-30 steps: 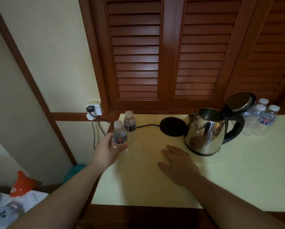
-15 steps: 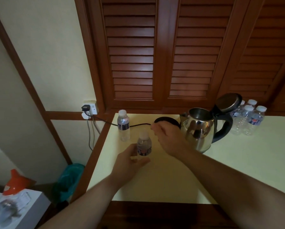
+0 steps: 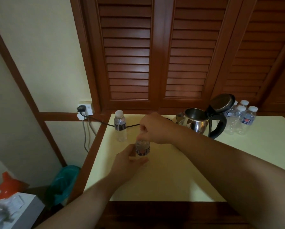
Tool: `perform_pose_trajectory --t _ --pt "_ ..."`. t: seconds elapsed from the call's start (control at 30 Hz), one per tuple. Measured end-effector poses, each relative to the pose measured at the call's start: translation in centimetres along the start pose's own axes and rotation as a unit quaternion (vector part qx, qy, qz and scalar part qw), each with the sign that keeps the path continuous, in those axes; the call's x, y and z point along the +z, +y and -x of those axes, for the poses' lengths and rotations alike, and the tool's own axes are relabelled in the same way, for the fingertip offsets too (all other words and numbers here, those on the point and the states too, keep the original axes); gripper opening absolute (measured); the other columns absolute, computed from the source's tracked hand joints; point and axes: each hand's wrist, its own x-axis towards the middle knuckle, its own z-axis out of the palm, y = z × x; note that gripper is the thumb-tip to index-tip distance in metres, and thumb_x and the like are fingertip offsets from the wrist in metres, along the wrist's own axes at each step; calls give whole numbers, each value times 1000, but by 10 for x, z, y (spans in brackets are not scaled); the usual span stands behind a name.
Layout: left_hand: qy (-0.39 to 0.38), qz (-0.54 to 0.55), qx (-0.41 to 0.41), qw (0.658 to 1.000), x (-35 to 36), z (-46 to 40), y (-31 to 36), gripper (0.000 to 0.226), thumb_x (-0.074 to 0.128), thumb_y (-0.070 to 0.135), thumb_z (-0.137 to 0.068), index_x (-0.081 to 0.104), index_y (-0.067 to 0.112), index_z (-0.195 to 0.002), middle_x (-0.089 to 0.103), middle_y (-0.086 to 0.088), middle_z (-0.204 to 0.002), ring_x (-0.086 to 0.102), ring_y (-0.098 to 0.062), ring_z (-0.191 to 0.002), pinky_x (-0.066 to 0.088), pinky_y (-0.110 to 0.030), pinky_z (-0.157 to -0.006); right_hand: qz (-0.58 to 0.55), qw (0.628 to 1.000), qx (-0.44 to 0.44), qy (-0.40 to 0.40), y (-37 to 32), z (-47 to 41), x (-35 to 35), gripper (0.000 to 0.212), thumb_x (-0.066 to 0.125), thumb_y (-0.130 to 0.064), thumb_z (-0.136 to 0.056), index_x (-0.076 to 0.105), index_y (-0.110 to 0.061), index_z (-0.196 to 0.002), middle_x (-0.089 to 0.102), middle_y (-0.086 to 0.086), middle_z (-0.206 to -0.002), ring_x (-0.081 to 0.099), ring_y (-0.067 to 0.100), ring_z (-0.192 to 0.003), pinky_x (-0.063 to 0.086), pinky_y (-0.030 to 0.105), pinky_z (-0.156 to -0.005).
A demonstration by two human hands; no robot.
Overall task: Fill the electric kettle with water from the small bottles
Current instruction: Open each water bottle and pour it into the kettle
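Since half a second earlier, right hand (image 3: 155, 128) had closed over the cap of small bottle (image 3: 142, 147); left hand (image 3: 128, 160) clasped its base, upright on table (image 3: 171, 179), near open kettle (image 3: 198, 121). Likely light, thin-walled (squeezable); best gripped low, at the label.

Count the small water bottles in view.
6: one held in both hands, one standing at the table's back left, four clustered behind the kettle at. More may hide behind them.
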Motion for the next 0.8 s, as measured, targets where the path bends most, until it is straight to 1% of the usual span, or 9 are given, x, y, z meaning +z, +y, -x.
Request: perform_pose_trajectory --t 0.07,0.17,0.27,0.33,0.43,0.53,0.57,0.63,0.8 --pt "-2 -3 2 1000 1 1 0 46 80 49 -83 58 47 -123 67 18 -115 61 7 -98 43 -10 -74 -3 999 -32 -40 6 -2 -8 20 69 -30 -95 76 -12 -100 65 -2 -88 60 15 -76 53 37 -68" --pt "7 -10 6 1000 3 1 0 48 79 51 -84 58 43 -127 67 16 -117 60 7 -98 41 -11 -74 8 995 -54 -86 8 -1 -22 28 67 -34 -98 72 -25 -123 64 -14 -111 63 8 -97 54 30 -79" --pt "4 -10 1 1000 4 1 -2 53 78 53 -84 57 41 -131 67 16 -121 62 3 -101 43 -15 -77 19 998 -13 -58 4 -6 -17 45 75 -49 -87 72 -19 -119 67 -2 -105 65 13 -87 55 34 -73" --pt "3 -8 -4 1000 4 0 -4 53 79 52 -83 58 41 -131 67 14 -122 63 -1 -102 45 -20 -80 51 998 15 -25 -1 -9 -9 54 73 -58 -85 72 -6 -100 68 8 -89 63 24 -75 46 36 -62" --pt "-3 -10 -8 1000 3 0 -4 52 79 52 -84 58 42 -130 67 14 -121 61 1 -102 43 -20 -80 82 996 16 -23 -6 -10 -6 44 70 -49 -93 69 -5 -85 70 13 -82 66 31 -74 50 40 -60" --pt "-7 -16 -11 1000 2 0 -1 50 78 51 -84 56 45 -128 66 16 -119 57 10 -95 39 -10 -73 80 995 -22 -50 -9 -11 -11 22 72 -30 -93 75 -9 -98 72 9 -93 68 28 -83 58 45 -75" --pt "-6 -18 -11 1000 1 -1 -1 49 78 51 -84 56 46 -127 67 16 -117 58 11 -94 39 -9 -73 69 996 -35 -55 -9 -11 -14 19 71 -25 -93 76 -12 -107 72 4 -101 67 23 -89 59 42 -79" --pt "-4 -15 -9 1000 1 -1 -3 47 78 53 -83 57 47 -125 68 17 -116 61 8 -95 43 -11 -75 33 997 -55 -45 -8 -9 -21 26 68 -17 -94 76 -19 -118 66 -6 -109 64 14 -97 57 34 -83" --pt "-2 -12 3 1000 3 2 -8 46 78 53 -83 57 50 -124 70 17 -113 68 2 -93 57 -30 -88 -114 991 -26 57 19 11 -18 37 78 -29 -88 73 -23 -124 69 -11 -113 66 3 -98 59 28 -84"
